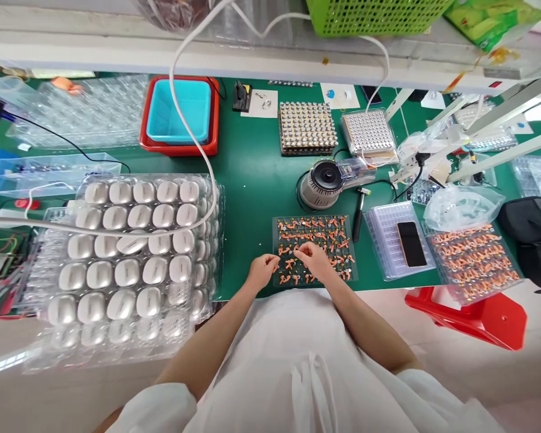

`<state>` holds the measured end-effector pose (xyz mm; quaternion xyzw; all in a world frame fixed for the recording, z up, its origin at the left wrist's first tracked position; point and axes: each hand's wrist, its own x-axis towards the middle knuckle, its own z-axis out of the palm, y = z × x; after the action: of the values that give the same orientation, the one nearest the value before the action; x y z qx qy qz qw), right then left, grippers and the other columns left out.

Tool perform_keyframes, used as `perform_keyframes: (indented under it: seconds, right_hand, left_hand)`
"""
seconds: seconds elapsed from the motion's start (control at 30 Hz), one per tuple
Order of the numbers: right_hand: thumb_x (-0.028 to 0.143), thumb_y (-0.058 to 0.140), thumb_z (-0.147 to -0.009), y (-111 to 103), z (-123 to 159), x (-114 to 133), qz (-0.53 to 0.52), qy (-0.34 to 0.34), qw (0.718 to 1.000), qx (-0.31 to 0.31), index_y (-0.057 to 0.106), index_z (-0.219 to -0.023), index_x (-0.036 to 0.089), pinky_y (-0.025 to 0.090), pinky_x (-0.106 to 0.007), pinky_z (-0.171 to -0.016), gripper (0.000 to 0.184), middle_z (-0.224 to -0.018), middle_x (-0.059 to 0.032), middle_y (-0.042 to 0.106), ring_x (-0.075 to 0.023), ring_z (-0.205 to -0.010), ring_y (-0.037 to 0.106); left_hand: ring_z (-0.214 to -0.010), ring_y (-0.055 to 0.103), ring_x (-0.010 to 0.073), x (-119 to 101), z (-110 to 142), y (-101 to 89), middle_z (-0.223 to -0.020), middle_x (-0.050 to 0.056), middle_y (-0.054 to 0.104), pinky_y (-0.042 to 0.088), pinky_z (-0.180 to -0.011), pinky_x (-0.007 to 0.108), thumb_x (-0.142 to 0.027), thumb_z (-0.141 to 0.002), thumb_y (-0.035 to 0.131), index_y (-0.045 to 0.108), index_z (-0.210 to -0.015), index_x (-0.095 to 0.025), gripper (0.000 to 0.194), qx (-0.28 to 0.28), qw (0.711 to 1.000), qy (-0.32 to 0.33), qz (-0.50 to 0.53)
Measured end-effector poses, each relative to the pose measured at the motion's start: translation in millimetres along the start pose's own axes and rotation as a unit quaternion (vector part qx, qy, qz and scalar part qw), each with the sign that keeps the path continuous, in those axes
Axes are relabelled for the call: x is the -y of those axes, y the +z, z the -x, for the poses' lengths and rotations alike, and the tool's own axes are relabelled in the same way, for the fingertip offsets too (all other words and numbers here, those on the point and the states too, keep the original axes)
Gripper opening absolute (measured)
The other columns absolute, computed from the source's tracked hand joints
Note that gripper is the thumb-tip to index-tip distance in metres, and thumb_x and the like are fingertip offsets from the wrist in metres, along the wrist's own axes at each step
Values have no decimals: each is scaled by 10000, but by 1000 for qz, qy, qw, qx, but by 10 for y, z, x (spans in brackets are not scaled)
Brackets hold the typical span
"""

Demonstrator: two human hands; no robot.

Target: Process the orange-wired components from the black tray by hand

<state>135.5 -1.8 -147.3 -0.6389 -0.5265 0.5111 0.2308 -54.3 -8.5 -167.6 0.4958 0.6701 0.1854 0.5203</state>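
A dark tray (315, 282) with rows of small orange strip-like parts (338, 222) and little round pieces lies in front of me on the green bench. My left hand (262, 270) is at its left edge, thumb and fingertips pressed together; a bit of orange shows at the tips, too small to name. Over the tray's middle reaches my right hand (314, 260), its fingers curled into a pinch close to the orange parts. Whatever it may hold is hidden. A small gap separates the two hands.
A hammer (359, 216) and a round grey device (324, 183) stand beyond the tray. Rightward are a phone (411, 243) on plastic trays and another orange-part tray (475, 258). Stacked trays of silvery cases (121, 270) fill the left; a white cable (193, 120) hangs across.
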Motion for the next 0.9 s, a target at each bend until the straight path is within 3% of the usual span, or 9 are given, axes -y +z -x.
perform_keyframes:
  seconds: [0.13,0.27,0.4,0.53,0.63,0.77,0.9]
  right_hand:
    - [374,483,-841,-2,194,-259,88,33,995,24,611,-797,166,400,-258,-594,248,-702,-15,617,-150,-636,532]
    - [306,519,-843,164,267,-297,176,30,979,103,671,-815,186,415,-238,-641,195,-780,-20,686,-152,-717,602]
    - [301,553,-852,463,203,-219,269,28,950,158,688,-884,194,435,-254,-722,175,-926,-62,715,-186,-847,646]
    - [345,555,-860,748,130,-149,341,47,924,167,668,-924,123,450,-335,-780,257,-983,-181,698,-282,-943,647]
    - [286,567,-845,850,103,-128,350,57,921,163,660,-945,101,455,-349,-787,231,-979,-209,693,-294,-954,648]
    - [281,587,-816,772,108,-116,298,54,940,158,672,-834,121,469,-304,-704,182,-868,-156,709,-252,-852,662]
    - [405,472,-893,523,210,-41,182,13,965,188,654,-841,153,448,-227,-533,316,-614,-27,650,-137,-542,594]
  left_hand:
    - [-781,637,210,175,-135,206,-806,80,727,452,-720,296,-321,-763,595,712,-756,-156,202,-16,999,-25,-30]
    - [-828,652,225,238,-265,273,-871,102,733,456,-753,304,-317,-775,609,712,-787,-154,193,-21,998,-44,-33]
    - [-712,680,180,315,-287,223,-877,88,740,484,-683,264,-295,-835,535,705,-869,-145,230,0,998,-60,5]
    - [-705,688,164,425,-186,114,-948,107,733,503,-673,253,-314,-861,495,680,-967,-122,286,3,996,-68,49]
    - [-760,686,173,514,-59,24,-996,119,724,511,-692,264,-333,-857,501,662,-1014,-120,310,-2,994,-73,76]
    - [-825,677,198,549,146,-61,-1023,129,715,519,-712,285,-352,-814,561,657,-1044,-116,343,2,991,-72,114]
    - [-916,657,226,371,361,-92,-1050,121,709,526,-708,292,-395,-759,635,660,-1089,-127,426,44,983,-43,171]
